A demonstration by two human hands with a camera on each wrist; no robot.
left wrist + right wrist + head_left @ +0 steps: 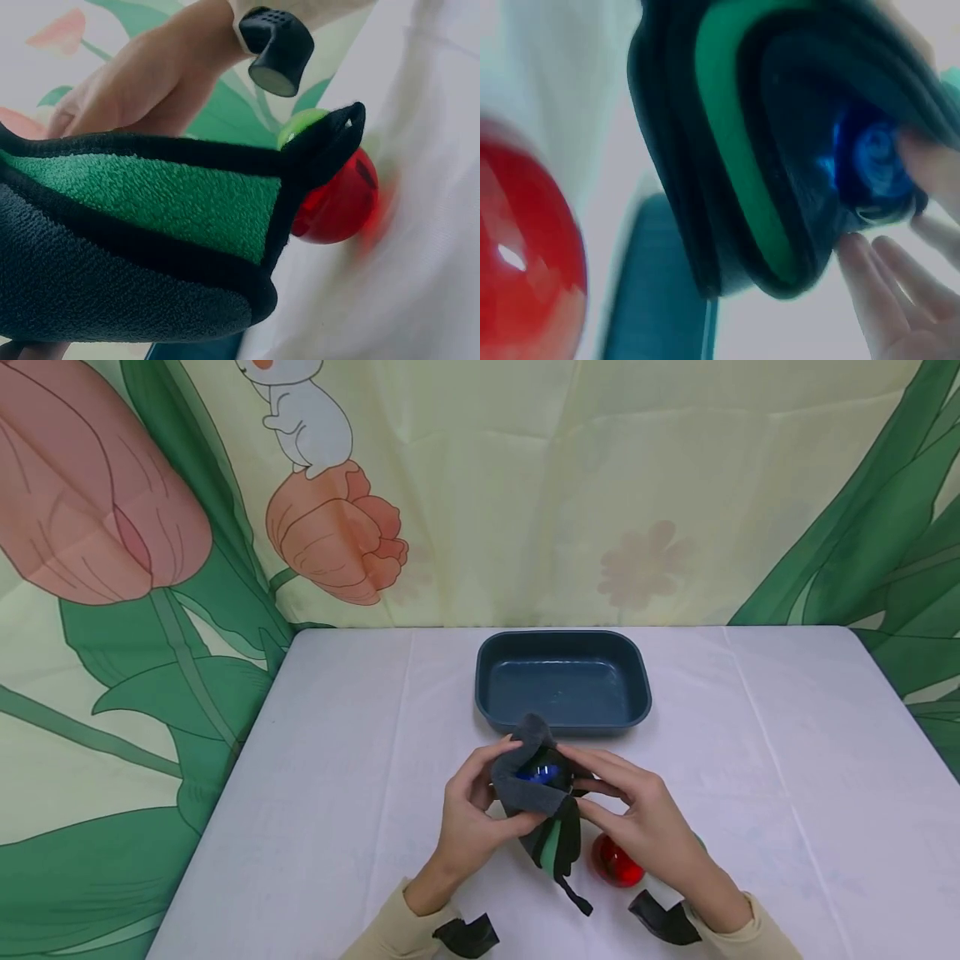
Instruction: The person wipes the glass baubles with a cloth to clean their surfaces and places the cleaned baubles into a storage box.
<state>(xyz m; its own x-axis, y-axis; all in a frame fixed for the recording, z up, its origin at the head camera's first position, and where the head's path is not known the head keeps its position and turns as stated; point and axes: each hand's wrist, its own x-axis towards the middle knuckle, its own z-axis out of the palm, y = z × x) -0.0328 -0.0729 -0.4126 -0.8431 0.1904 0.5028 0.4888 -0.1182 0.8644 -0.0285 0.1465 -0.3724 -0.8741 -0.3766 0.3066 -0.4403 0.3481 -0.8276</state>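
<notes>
A dark grey towelling cloth (525,789) with black edging and a green side is folded around a glossy blue ball (546,770). My left hand (480,810) grips the cloth from the left, thumb on its near side and fingers behind. From the right, my right hand (637,802) holds the ball at the cloth's opening; in the right wrist view a fingertip overlaps the blue ball (874,169) while other fingers sit below it. A black loop (573,893) hangs from the cloth's lower corner. Part of the ball is hidden inside the folds.
A shiny red ball (617,862) lies on the white table close under my right hand. Behind it a green ball (304,124) partly shows. Just beyond the hands stands a dark blue rectangular basin (641,697). A printed curtain (487,527) hangs behind the table.
</notes>
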